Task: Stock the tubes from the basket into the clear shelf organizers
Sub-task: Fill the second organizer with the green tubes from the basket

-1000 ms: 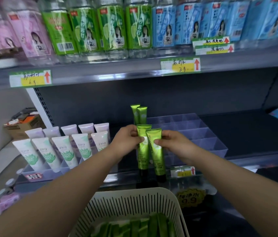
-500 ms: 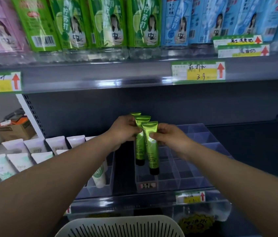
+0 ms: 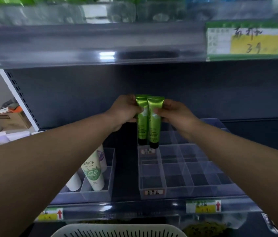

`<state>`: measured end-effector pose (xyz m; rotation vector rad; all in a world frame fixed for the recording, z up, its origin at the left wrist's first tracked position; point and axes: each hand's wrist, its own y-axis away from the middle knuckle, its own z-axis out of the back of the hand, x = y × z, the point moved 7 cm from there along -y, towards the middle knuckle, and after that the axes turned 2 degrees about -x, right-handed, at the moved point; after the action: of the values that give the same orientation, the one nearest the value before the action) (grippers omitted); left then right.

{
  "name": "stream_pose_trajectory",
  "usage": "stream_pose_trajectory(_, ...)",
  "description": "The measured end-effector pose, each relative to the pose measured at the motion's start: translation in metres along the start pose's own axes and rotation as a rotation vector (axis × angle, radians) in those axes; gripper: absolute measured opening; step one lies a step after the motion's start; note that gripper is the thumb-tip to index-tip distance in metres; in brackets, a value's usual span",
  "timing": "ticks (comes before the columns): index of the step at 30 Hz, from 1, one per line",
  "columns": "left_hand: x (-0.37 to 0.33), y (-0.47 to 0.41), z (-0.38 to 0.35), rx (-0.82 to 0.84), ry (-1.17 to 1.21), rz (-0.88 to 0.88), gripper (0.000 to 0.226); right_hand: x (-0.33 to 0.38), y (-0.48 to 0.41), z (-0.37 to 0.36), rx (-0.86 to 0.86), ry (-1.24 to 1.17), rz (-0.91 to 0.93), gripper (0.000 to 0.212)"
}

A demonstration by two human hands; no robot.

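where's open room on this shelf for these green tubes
Bare cells fill the clear organizer in front and right of the green tubes. A bare dark strip separates it from the left bin, crowded with white tubes.

Only 1 view is covering the scene: a wide-angle camera worn on the person's head. It is looking forward and slightly down into a shop shelf bay, sitting so near that both forearms are filling the lower corners and stretching away from the lens. The left hand and right hand are meeting near mid-frame, pinching 2 green tubes. The upper shelf edge is crossing the top, blurred. The clear organizers are lying below centre, and the basket rim is just showing at the bottom edge.
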<state>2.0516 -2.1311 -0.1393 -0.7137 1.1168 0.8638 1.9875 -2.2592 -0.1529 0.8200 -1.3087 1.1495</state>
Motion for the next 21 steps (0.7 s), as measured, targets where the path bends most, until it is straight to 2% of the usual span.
stream_pose_trajectory(18,0.032,-0.017,-0.008,0.001,-0.088,0.058,0.025,-0.044,-0.005,-0.008,-0.003,-0.033,-0.041,0.018)
stream_pose_trajectory(21,0.036,-0.016,-0.012,0.015,-0.113,0.077,0.032,-0.048,-0.001,-0.010,0.000,-0.029,-0.053,0.019)
